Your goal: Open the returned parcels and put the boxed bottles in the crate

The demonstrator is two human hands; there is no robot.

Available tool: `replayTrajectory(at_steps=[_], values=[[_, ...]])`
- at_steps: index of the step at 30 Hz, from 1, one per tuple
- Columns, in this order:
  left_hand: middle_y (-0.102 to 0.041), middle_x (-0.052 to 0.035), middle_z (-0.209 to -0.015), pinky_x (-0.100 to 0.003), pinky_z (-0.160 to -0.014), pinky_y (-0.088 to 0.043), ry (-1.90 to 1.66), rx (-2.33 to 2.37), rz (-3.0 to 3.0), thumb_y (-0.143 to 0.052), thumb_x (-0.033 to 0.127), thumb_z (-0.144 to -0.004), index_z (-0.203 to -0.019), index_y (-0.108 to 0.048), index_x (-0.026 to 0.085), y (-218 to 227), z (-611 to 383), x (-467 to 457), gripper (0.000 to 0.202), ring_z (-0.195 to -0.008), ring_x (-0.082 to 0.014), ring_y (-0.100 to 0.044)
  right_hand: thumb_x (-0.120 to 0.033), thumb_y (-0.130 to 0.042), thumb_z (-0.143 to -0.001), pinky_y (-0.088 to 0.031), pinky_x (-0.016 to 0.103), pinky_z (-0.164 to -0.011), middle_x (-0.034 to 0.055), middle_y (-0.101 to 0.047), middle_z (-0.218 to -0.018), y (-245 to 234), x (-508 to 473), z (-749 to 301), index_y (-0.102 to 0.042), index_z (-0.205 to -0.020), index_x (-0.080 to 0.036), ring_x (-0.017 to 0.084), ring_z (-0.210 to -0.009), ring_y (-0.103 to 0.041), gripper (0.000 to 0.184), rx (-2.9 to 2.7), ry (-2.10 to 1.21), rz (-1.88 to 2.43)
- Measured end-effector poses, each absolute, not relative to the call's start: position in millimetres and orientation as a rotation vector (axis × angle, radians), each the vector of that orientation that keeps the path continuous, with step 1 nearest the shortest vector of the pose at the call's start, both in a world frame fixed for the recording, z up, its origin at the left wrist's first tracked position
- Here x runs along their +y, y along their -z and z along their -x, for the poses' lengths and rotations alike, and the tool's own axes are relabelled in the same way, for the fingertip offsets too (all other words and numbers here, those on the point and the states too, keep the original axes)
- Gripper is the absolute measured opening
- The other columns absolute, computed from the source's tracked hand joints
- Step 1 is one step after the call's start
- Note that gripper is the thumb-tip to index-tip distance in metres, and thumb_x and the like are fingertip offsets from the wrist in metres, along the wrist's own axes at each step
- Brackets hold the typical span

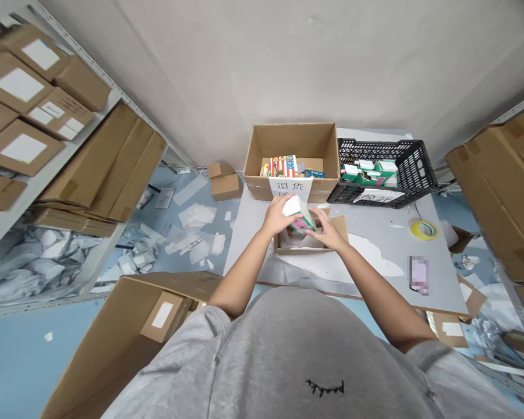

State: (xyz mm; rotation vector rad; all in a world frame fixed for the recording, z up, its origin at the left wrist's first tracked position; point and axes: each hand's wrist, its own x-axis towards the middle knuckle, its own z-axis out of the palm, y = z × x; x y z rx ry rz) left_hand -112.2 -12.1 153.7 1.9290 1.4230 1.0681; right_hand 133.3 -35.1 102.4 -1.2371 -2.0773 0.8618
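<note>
The left hand (279, 215) and right hand (327, 231) are pinching a green-and-pink box (302, 218) between curled fingers, above an open carton (297, 248) on the bench (393, 256).

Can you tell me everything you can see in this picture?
open brown cardboard box: one, brown, far edge of the grey table, colourful packages inside
black plastic crate: one, black, right of that box, green-and-white boxes inside
yellow tape roll: one, yellow, right side of table
white-and-green box: one, white and green, held above the table
small open cardboard box: one, brown, under that box
flat cardboard cartons: many, brown, on white metal shelves at left
hands: two, left hand and right hand, both on the white-and-green box
</note>
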Motion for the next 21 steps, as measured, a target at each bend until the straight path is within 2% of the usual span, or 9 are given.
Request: replayTrajectory(at_steps=[2, 4, 7, 10, 13, 17, 21], values=[[-0.071, -0.0085, -0.127, -0.043, -0.107, -0.051, -1.161, 1.362, -1.769, -0.092, 0.049, -0.073, -0.132, -0.070, 0.023, -160, 110, -8, 0.068, -0.119, -0.0293, -0.065, -0.055, -0.083, -0.078, -0.035, 0.053, -0.123, 0.0128, -0.041, -0.164, -114, -36, -120, -0.028, -0.166, -0.028, 0.037, -0.149, -0.041, 0.107, -2.058, -0.982, 1.203], [-0.071, -0.0090, -0.127, -0.044, -0.108, -0.051, -1.257, 1.333, -1.611, -0.091, 0.048, -0.073, -0.128, -0.072, 0.021, -161, 104, -5, 0.064, -0.119, -0.0295, -0.066, -0.056, -0.089, -0.070, -0.037, 0.055, -0.122, 0.0143, -0.044, -0.162, -118, -37, -109, -0.029, -0.166, -0.027, 0.038, -0.147, -0.045, 0.117, -1.955, -1.039, 1.233], [-0.067, -0.0100, -0.137, -0.043, -0.111, -0.050, -1.375, 1.301, -1.434, -0.087, 0.051, -0.079, -0.138, -0.066, 0.023, -152, 94, -5, 0.069, -0.126, -0.0285, -0.064, -0.058, -0.090, -0.068, -0.043, 0.056, -0.117, 0.0151, -0.056, -0.151, -111, -39, -93, -0.040, -0.159, -0.025, 0.038, -0.135, -0.056, 0.109, -1.713, -1.107, 1.257], [-0.062, -0.0096, -0.146, -0.040, -0.107, -0.054, -1.318, 1.202, -1.285, -0.071, 0.055, -0.093, -0.156, -0.048, 0.028, -135, 86, -13, 0.072, -0.125, -0.0246, -0.066, -0.065, -0.080, -0.076, -0.048, 0.055, -0.112, 0.0151, -0.065, -0.138, -99, -42, -81, -0.047, -0.151, -0.021, 0.035, -0.122, -0.064, 0.093, -1.517, -1.183, 1.238], [-0.063, -0.0066, -0.147, -0.039, -0.111, -0.052, -1.159, 1.201, -1.266, -0.058, 0.057, -0.101, -0.161, -0.041, 0.031, -117, 82, -24, 0.068, -0.128, -0.0226, -0.065, -0.070, -0.071, -0.082, -0.047, 0.054, -0.113, 0.0146, -0.065, -0.138, -94, -47, -72, -0.044, -0.151, -0.022, 0.033, -0.124, -0.064, 0.089, -1.453, -1.185, 1.251], [-0.056, -0.0050, -0.156, -0.039, -0.121, -0.042, -1.155, 1.202, -1.330, -0.053, 0.057, -0.102, -0.160, -0.044, 0.029, -104, 82, -32, 0.064, -0.144, -0.0224, -0.053, -0.069, -0.070, -0.083, -0.048, 0.050, -0.113, 0.0152, -0.057, -0.148, -100, -55, -65, -0.033, -0.155, -0.024, 0.030, -0.128, -0.062, 0.092, -1.373, -1.180, 1.280], [-0.063, -0.0054, -0.149, -0.039, -0.111, -0.051, -1.139, 1.296, -1.311, -0.055, 0.056, -0.101, -0.160, -0.042, 0.031, -105, 85, -35, 0.065, -0.135, -0.0240, -0.061, -0.065, -0.072, -0.083, -0.051, 0.048, -0.110, 0.0123, -0.059, -0.147, -108, -62, -61, -0.044, -0.147, -0.026, 0.030, -0.131, -0.061, 0.080, -1.342, -1.256, 1.265]])
